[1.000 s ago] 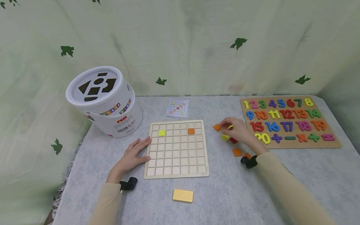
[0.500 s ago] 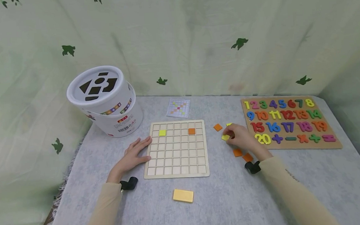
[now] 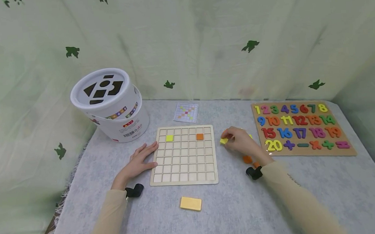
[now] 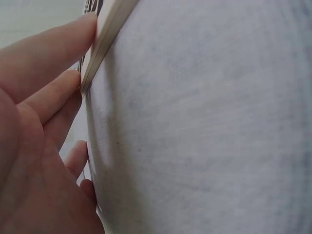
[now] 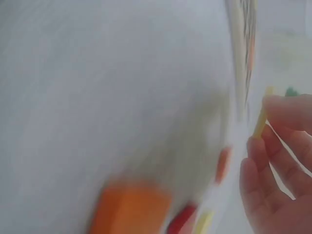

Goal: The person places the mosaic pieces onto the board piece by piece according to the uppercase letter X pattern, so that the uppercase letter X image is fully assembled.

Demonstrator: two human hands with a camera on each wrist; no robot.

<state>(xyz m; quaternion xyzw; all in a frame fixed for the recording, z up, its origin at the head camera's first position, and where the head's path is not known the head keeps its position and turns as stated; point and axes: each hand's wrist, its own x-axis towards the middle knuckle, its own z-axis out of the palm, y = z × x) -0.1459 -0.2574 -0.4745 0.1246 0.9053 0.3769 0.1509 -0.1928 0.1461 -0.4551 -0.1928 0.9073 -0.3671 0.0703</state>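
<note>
Your right hand (image 3: 240,142) pinching yellow tile (image 3: 223,141), now lifted from loose tiles (image 3: 247,159) toward grid board (image 3: 183,155). Left hand (image 3: 138,162) spread flat against board edge. Number puzzle (image 3: 301,128), bucket (image 3: 109,104) on bench (image 3: 231,200).

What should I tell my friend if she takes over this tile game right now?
Left hand: flat on the table, fingers against the left edge of the grid board.
Right hand: pinches a yellow tile, right of the board.
Done: one yellow tile and one orange tile sit in the board's second row.
Left: every other square is bare. Spare orange tiles lie by the right wrist. The pattern card lies behind the board.
</note>
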